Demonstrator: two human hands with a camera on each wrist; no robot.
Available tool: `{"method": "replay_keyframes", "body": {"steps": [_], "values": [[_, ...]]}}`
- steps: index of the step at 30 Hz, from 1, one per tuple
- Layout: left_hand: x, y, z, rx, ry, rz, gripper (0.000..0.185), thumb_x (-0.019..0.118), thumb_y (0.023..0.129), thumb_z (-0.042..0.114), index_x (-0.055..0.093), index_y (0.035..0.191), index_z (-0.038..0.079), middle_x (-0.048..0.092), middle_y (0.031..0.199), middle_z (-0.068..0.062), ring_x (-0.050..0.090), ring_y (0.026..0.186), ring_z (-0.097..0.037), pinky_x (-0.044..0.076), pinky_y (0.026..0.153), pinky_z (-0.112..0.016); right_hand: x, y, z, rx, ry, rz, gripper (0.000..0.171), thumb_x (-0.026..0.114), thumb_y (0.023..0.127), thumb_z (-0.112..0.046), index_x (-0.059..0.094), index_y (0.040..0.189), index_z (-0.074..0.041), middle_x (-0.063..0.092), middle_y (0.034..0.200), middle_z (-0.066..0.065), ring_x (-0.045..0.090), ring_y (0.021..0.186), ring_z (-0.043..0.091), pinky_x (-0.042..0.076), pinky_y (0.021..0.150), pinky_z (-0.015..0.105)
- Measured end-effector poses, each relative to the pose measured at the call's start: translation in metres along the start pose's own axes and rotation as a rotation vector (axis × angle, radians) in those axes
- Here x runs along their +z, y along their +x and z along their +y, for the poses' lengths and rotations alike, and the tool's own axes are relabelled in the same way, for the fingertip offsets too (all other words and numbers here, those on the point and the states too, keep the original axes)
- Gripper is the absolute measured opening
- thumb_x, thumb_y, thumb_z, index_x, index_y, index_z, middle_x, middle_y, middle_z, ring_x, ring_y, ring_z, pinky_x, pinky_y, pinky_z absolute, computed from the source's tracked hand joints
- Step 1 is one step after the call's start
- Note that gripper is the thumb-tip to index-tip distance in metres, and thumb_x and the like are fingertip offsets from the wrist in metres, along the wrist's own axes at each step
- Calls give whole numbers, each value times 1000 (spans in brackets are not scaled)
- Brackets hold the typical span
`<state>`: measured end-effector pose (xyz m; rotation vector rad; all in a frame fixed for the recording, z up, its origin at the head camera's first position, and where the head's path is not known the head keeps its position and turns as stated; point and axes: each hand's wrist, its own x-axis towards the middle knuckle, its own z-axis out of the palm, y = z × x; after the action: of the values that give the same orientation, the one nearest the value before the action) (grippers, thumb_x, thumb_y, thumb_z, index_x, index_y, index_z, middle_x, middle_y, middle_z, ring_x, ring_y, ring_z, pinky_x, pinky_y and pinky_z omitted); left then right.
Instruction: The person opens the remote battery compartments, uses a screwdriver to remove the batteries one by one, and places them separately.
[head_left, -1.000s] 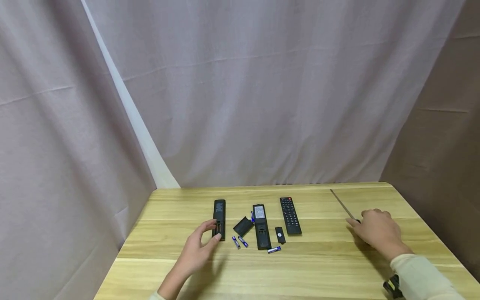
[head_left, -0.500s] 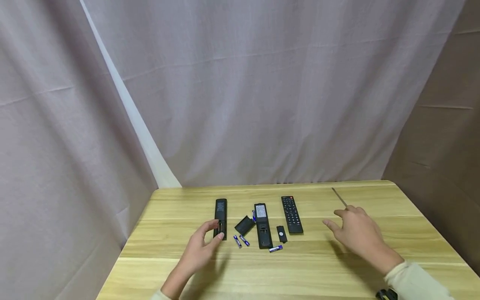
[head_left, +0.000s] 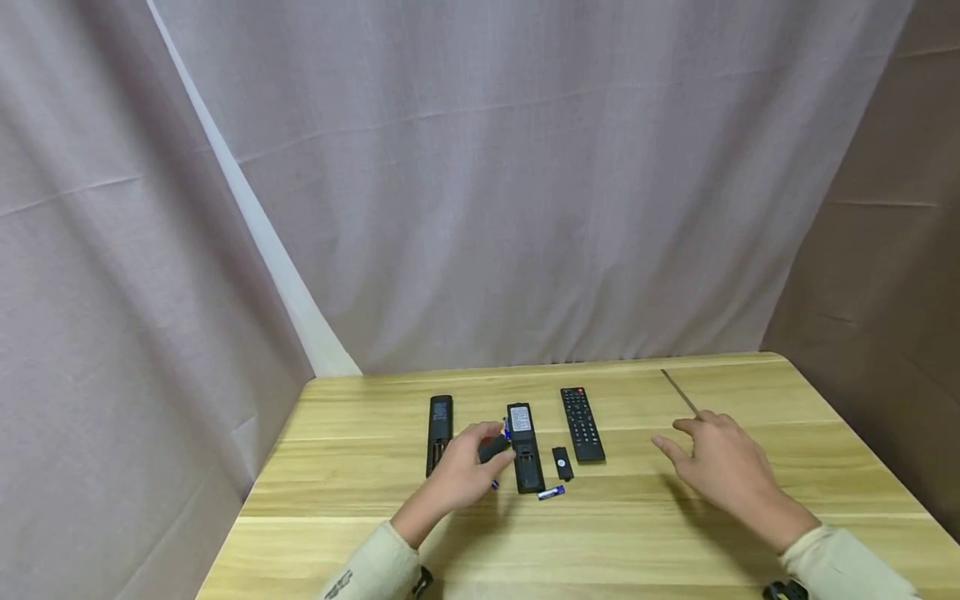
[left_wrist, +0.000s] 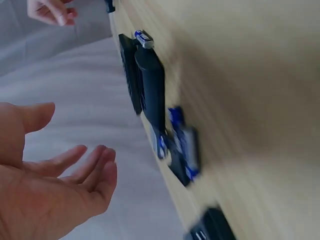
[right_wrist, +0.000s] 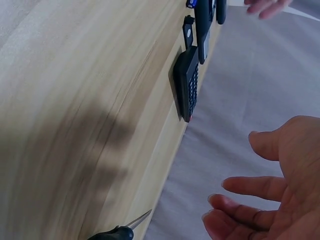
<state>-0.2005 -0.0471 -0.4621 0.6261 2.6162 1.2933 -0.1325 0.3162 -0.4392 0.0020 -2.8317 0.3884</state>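
Left remote (head_left: pixel 439 422) is lying face down at the table's (head_left: pixel 615 533) 11 o'clock, untouched. Left hand (head_left: pixel 467 470) is being held over the battery cover (head_left: pixel 492 448) beside the middle remote (head_left: pixel 525 447); fingers relaxed, nothing grasped. A battery (head_left: pixel 550 492) is lying at that remote's 5 o'clock. Right hand (head_left: pixel 718 468) is hovering released at 3 o'clock, a screwdriver (head_left: pixel 679 392) beyond it.

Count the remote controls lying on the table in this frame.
3. The left remote lies beside the left hand, the middle remote lies back-up with its battery bay open, and the right remote lies buttons-up. None appears hidden.
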Motion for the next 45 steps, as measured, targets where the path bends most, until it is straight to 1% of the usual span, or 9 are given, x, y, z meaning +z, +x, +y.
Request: {"method": "replay_keyframes", "body": {"steps": [5,9,17,23,29,33,37,41,45], "values": [[25,45,19,-32,97,-76,58,67,107,37,54,154,6,65,147,-18,68,128,-33,63,102,-48,0,2,-1,-11,10,7,48,74,99,-40,77,118,4,73,115,30,68,109,52,58,89,72],[48,79,29,-63,175,-121,62,68,106,37,51,155,5,69,143,-18,70,124,-30,64,101,-44,1,2,-3,-16,13,-4,44,71,101,-36,77,118,4,73,117,31,67,112,53,58,91,72],[90,122,38,-146,290,-98,76,71,102,45,46,159,3,56,159,-18,61,139,-32,59,113,-44,6,4,-7,-21,16,6,42,70,101,-36,78,116,3,75,116,28,67,113,52,58,92,72],[120,136,43,-232,322,-20,95,79,94,56,39,163,4,41,165,-24,68,124,-37,65,99,-41,6,5,-7,-27,12,10,44,71,101,-39,78,116,2,76,112,26,69,109,50,60,87,70],[131,140,56,-268,387,-2,96,84,90,52,41,160,3,42,159,-23,73,97,-30,66,80,-34,6,7,-7,-23,19,11,46,71,102,-41,79,115,3,76,112,28,69,108,51,60,87,71],[131,142,59,-297,317,-20,87,82,93,39,40,161,5,42,155,-22,66,81,-25,61,67,-33,8,6,-7,-25,32,14,47,71,102,-39,77,118,4,75,111,27,70,107,51,60,87,70],[129,145,51,-283,220,10,83,82,91,34,44,159,4,45,153,-25,66,90,-30,63,73,-37,11,5,-7,-29,44,38,49,70,102,-37,73,126,6,75,113,29,70,105,52,61,84,70],[131,149,34,-255,105,67,81,83,88,36,48,156,6,52,145,-23,65,98,-32,63,78,-41,14,6,-7,-29,55,45,49,70,103,-37,71,129,6,74,115,30,71,102,51,61,79,68],[127,146,34,-262,16,75,83,84,88,35,47,157,6,56,139,-20,62,98,-27,63,77,-40,18,5,-9,-32,60,36,48,70,103,-37,72,128,4,75,111,26,73,98,47,62,78,66]]}}
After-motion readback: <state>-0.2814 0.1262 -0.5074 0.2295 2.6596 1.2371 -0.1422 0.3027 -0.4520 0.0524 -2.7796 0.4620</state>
